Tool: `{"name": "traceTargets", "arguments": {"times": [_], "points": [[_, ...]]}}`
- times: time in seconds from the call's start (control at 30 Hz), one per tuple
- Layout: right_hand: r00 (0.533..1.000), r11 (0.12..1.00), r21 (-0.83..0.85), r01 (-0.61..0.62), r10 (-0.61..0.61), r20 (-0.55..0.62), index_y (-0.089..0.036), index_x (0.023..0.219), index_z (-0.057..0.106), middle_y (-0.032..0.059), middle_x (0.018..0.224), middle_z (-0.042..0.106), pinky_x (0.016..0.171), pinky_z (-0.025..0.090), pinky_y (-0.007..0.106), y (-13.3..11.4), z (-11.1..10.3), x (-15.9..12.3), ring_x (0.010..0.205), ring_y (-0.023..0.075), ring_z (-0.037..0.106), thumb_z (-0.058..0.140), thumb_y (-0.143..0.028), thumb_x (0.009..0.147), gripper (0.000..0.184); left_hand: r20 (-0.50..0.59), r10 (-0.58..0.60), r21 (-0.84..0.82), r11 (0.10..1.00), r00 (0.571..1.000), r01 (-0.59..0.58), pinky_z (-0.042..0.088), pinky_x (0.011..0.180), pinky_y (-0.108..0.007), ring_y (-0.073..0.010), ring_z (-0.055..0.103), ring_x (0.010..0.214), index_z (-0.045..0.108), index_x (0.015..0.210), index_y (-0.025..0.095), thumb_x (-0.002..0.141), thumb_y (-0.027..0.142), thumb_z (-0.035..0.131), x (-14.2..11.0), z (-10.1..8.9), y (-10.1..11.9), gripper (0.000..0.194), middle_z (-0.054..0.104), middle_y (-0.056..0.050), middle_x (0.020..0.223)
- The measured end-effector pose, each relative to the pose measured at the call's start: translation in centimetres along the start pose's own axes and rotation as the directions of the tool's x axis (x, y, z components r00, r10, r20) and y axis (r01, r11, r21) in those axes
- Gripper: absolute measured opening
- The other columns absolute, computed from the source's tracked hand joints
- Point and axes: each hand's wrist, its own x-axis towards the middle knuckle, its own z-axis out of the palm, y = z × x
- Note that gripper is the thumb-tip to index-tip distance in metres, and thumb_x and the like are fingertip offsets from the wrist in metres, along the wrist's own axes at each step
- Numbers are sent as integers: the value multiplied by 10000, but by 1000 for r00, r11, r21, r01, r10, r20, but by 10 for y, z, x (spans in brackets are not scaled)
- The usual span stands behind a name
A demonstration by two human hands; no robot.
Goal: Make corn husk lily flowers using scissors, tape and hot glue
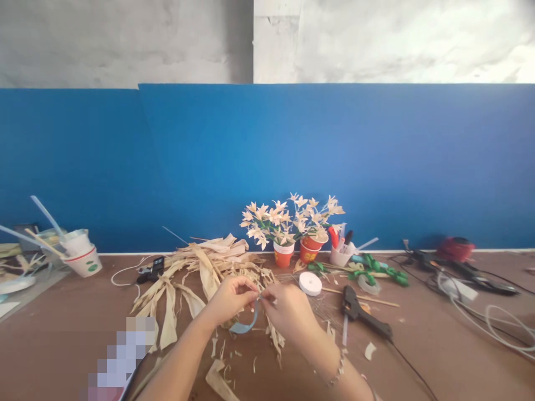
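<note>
Between left hand (234, 298) and right hand (289, 311), strip (243, 328); behind, on the desk (460, 367), husks (207, 270), and right of these, flowers (276, 214) in cups (284, 257) before the partition (251, 145). Right of the right hand, roll (310, 284), then glue gun (368, 318); far left, paper tub (86, 263); far right, cables (480, 327).

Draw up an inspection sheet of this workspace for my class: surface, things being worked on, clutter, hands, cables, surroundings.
Surface: brown table, strewn with scraps near the hands.
Things being worked on: blue strip, curling down from the fingertips.
Clutter: husks heaped around and behind the hands; white roll and glue gun to the right; potted flowers at the back; white cup far left.
Hands: left hand and right hand meet, pinching the strip's upper end; finer detail too small to tell.
Cables: glue gun's cord runs toward the near edge; white cable lies loose at right.
Surroundings: blue partition behind, grey wall above.
</note>
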Motion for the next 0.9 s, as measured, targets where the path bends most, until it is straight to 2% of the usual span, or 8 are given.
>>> {"name": "traceTargets", "arguments": {"times": [0.1, 0.2, 0.3, 0.4, 0.47, 0.6, 0.77, 0.9], "points": [[999, 999, 3, 32, -32, -1, -222, 724, 705, 26, 710, 716, 609, 349, 237, -1, -1, -1, 665, 161, 622, 532, -140, 755, 194, 5, 7, -22, 1000, 1000, -7, 480, 565, -272, -148, 602, 534, 641, 698, 142, 606, 309, 743, 0, -2, 1, 217, 638, -5, 586], [995, 965, 251, -76, 57, 83, -184, 667, 699, 17, 632, 691, 554, 335, 223, 3, -3, 1, 571, 134, 564, 570, -166, 714, 139, 29, 44, -2, 999, 999, -44, 490, 597, -274, -155, 616, 578, 672, 712, 145, 615, 278, 737, -5, -5, 7, 177, 657, -16, 623], [925, 755, 581, -306, 91, 369, -149, 612, 660, 14, 568, 664, 475, 308, 207, 10, -5, 5, 452, 94, 466, 616, -246, 683, 128, 53, 72, 29, 997, 996, -74, 480, 595, -258, -153, 612, 600, 678, 670, 152, 625, 242, 720, -9, -7, 13, 109, 657, -21, 637], [844, 585, 683, -437, 4, 537, -146, 633, 641, 16, 573, 667, 458, 306, 200, 15, -5, 7, 432, 85, 453, 628, -307, 682, 169, 69, 88, 51, 995, 994, -91, 461, 574, -240, -139, 590, 584, 672, 643, 154, 635, 231, 705, -11, -5, 14, 84, 643, -17, 627], [875, 669, 642, -375, 26, 484, -147, 660, 648, 17, 595, 672, 478, 321, 200, 15, -3, 7, 474, 97, 493, 628, -298, 685, 154, 69, 82, 53, 995, 994, -85, 448, 558, -236, -132, 575, 558, 667, 641, 154, 640, 237, 699, -10, -3, 11, 89, 630, -11, 597], [985, 940, 316, -126, 80, 152, -174, 699, 681, 15, 664, 688, 560, 359, 219, 9, 2, 3, 602, 136, 572, 614, -218, 698, 81, 61, 36, 45, 998, 997, -39, 437, 552, -243, -134, 569, 526, 652, 651, 154, 641, 269, 705, -5, -2, 3, 127, 612, 1, 541], [998, 984, 177, -26, 15, 63, -195, 676, 673, 9, 669, 695, 592, 374, 217, 3, 0, 1, 629, 144, 602, 555, -168, 746, 139, 71, -45, 7, 999, 996, 45, 448, 569, -249, -138, 590, 537, 648, 721, 157, 607, 286, 743, -3, -3, 0, 197, 638, 4, 558], [1000, 993, 118, -3, 1, 14, -204, 720, 675, 9, 713, 704, 602, 375, 214, 4, 2, 1, 657, 148, 616, 558, -162, 762, 131, 47, -80, 2, 997, 996, 80, 388, 442, -215, -119, 544, 439, 626, 711, 159, 602, 349, 755, -3, -3, 3, 255, 587, 26, 470]]}}
